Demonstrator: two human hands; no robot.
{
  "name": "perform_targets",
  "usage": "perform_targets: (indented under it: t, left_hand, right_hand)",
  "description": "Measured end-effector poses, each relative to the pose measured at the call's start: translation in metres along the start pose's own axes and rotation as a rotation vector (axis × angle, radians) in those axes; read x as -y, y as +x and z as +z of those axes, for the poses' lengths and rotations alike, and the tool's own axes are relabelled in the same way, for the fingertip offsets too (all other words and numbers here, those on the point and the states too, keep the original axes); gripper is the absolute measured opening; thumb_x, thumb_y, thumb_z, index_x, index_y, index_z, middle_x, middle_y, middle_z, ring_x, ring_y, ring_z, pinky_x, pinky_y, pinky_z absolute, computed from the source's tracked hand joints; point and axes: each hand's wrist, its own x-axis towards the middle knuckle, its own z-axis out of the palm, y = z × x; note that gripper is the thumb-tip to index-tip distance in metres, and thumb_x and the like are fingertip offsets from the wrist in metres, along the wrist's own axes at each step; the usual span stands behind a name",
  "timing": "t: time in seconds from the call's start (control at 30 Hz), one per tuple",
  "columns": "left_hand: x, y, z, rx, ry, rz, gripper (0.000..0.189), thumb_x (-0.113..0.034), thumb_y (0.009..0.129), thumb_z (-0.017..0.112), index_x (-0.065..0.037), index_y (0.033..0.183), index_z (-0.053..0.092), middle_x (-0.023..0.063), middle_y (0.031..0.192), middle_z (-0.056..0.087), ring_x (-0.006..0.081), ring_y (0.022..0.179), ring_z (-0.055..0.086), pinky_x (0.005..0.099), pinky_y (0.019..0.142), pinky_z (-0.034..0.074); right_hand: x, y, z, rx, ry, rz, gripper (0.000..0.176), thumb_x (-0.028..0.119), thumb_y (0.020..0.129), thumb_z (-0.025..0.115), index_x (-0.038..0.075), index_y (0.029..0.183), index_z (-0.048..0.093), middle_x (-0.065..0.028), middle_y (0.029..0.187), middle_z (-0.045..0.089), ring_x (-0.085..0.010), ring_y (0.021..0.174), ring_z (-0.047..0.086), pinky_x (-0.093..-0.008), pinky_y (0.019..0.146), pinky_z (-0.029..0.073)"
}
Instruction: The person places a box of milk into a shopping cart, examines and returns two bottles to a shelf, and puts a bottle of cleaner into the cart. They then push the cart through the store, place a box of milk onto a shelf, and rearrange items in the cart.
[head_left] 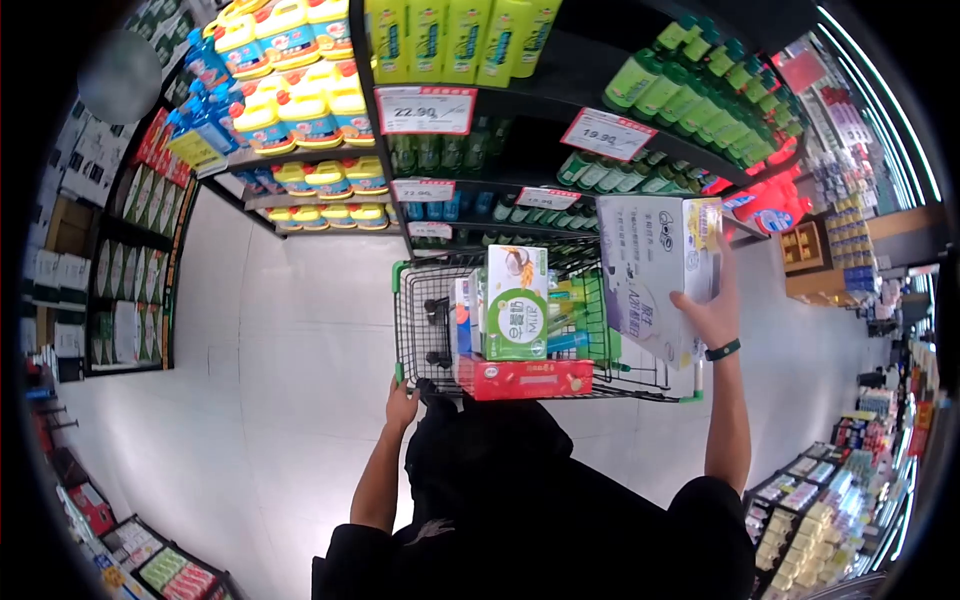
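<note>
My right hand (714, 296), with a dark band at the wrist, grips the right side of a large white and purple carton (650, 262). That carton is tilted and overlaps the right end of the wire shopping cart (402, 300). At the cart's near left corner, my left hand (402, 404) is closed around the green-ended handle. Inside the cart, a green and white milk box (517, 330) stands upright behind a red box (530, 382). A blue-and-white box (462, 325) is on their left, and yellow-green packages (567, 315) lie on their right, partly hidden by the carton.
Just beyond the cart rises a black shelf with green bottles (690, 90) and price tags (427, 110). Yellow jugs (300, 110) fill the shelf to its left. Pale tiled floor (270, 400) surrounds the cart. More stocked shelves (130, 260) line the left side, and displays (820, 510) stand at lower right.
</note>
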Motion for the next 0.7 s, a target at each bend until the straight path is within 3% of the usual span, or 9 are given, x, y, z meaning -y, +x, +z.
perform_targets:
  t: [0.03, 0.1, 0.13, 0.27, 0.33, 0.47, 0.53, 0.6, 0.7]
  left_hand:
    - [-0.001, -0.001, 0.002, -0.009, -0.047, -0.033, 0.056, -0.03, 0.09, 0.067, 0.002, 0.135, 0.056, 0.0239, 0.152, 0.042, 0.0399, 0.124, 0.057, 0.0456, 0.101, 0.049]
    - [-0.003, -0.001, 0.01, -0.064, -0.092, -0.055, 0.051, -0.03, 0.092, 0.065, 0.0, 0.132, 0.058, 0.0225, 0.148, 0.046, 0.0403, 0.118, 0.06, 0.0456, 0.099, 0.05]
    - [-0.006, -0.004, 0.011, -0.073, -0.102, -0.073, 0.051, -0.03, 0.092, 0.065, 0.0, 0.132, 0.058, 0.0225, 0.148, 0.046, 0.0403, 0.118, 0.06, 0.0456, 0.099, 0.05]
    - [-0.023, -0.013, 0.014, -0.107, -0.174, -0.136, 0.049, -0.032, 0.094, 0.063, -0.003, 0.134, 0.057, 0.0233, 0.151, 0.04, 0.0422, 0.122, 0.057, 0.0461, 0.101, 0.049]
    - [-0.023, -0.012, 0.018, -0.186, -0.241, -0.121, 0.048, -0.033, 0.096, 0.061, -0.004, 0.135, 0.057, 0.0253, 0.152, 0.038, 0.0439, 0.13, 0.051, 0.0468, 0.105, 0.046]
    - [-0.024, -0.007, 0.03, -0.354, -0.349, -0.115, 0.047, -0.035, 0.104, 0.051, -0.003, 0.139, 0.055, 0.0274, 0.154, 0.039, 0.0426, 0.138, 0.044, 0.046, 0.115, 0.035]
    - [-0.057, -0.016, 0.009, -0.454, -0.334, -0.086, 0.044, -0.032, 0.107, 0.047, -0.002, 0.138, 0.056, 0.0267, 0.152, 0.043, 0.0402, 0.139, 0.044, 0.0443, 0.118, 0.031]
    - [-0.088, -0.026, -0.012, -0.551, -0.689, 0.057, 0.042, -0.029, 0.108, 0.046, -0.001, 0.136, 0.057, 0.0255, 0.15, 0.046, 0.0384, 0.14, 0.044, 0.0422, 0.118, 0.031]
    - [-0.116, -0.028, -0.019, -0.481, -0.805, 0.141, 0.044, -0.027, 0.108, 0.045, 0.002, 0.139, 0.054, 0.0256, 0.151, 0.045, 0.0386, 0.142, 0.042, 0.0409, 0.119, 0.029]
  right_hand:
    - [0.005, 0.002, 0.011, 0.03, 0.011, -0.013, 0.107, 0.006, 0.058, 0.082, 0.009, 0.154, 0.035, -0.0201, 0.133, 0.059, -0.029, 0.121, 0.061, -0.0382, 0.101, 0.049]
    - [0.016, 0.005, 0.031, 0.145, 0.421, -0.018, 0.107, 0.001, 0.062, 0.082, 0.011, 0.156, 0.031, -0.0188, 0.128, 0.062, -0.0253, 0.118, 0.062, -0.0368, 0.099, 0.051]
    - [0.022, 0.005, 0.044, 0.165, 0.425, -0.027, 0.107, 0.001, 0.062, 0.082, 0.011, 0.156, 0.031, -0.0188, 0.128, 0.062, -0.0253, 0.118, 0.062, -0.0368, 0.099, 0.051]
    - [0.059, -0.002, 0.122, 0.454, 0.662, 0.407, 0.108, -0.003, 0.065, 0.085, 0.013, 0.156, 0.029, -0.0172, 0.117, 0.067, -0.0246, 0.102, 0.069, -0.0358, 0.086, 0.058]
    - [0.064, -0.015, 0.178, 0.513, 0.717, 0.469, 0.107, -0.003, 0.064, 0.085, 0.014, 0.155, 0.032, -0.017, 0.115, 0.068, -0.0242, 0.098, 0.071, -0.0357, 0.083, 0.059]
    - [0.035, -0.059, 0.297, 0.458, 0.644, 0.495, 0.104, 0.008, 0.061, 0.09, 0.012, 0.15, 0.036, -0.02, 0.123, 0.063, -0.0283, 0.107, 0.066, -0.0375, 0.089, 0.057]
    - [0.047, -0.076, 0.318, 0.496, 0.535, 0.622, 0.112, 0.017, 0.058, 0.092, 0.008, 0.151, 0.03, -0.0219, 0.13, 0.058, -0.0302, 0.111, 0.064, -0.0393, 0.091, 0.055]
    - [0.043, -0.091, 0.345, 0.494, 0.522, 0.705, 0.113, 0.016, 0.058, 0.091, 0.009, 0.152, 0.028, -0.0222, 0.131, 0.057, -0.0306, 0.113, 0.063, -0.0398, 0.092, 0.055]
    - [0.035, -0.111, 0.382, 0.42, 0.499, 0.659, 0.113, 0.016, 0.058, 0.09, 0.01, 0.153, 0.028, -0.0193, 0.127, 0.06, -0.0311, 0.106, 0.065, -0.0407, 0.086, 0.056]
